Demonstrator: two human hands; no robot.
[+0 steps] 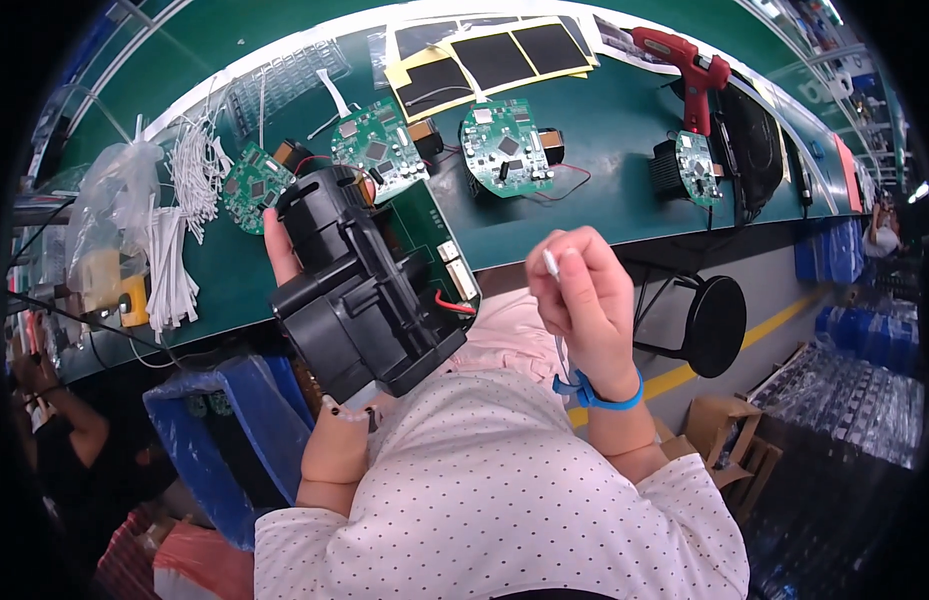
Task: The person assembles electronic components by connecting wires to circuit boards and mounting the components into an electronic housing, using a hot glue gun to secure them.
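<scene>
My left hand (281, 248) is wrapped round a black plastic housing (359, 285) held above my lap; most of that hand is hidden behind it. A green circuit board (414, 225) with white sockets and a red wire sits at the housing's right side. My right hand (586, 290), apart from the housing, pinches a small white cable end (551, 262) between thumb and fingers. A thin whitish line hangs below that hand, near the blue wrist strap (609, 393).
On the green bench (604, 190) lie several circuit boards (507, 147) with wires, bundles of white cable ties (169, 270), black pads on yellow sheets (494, 60), and a red glue gun (694, 80). A black stool (716, 325) stands at right, a blue-lined bin (219, 400) at left.
</scene>
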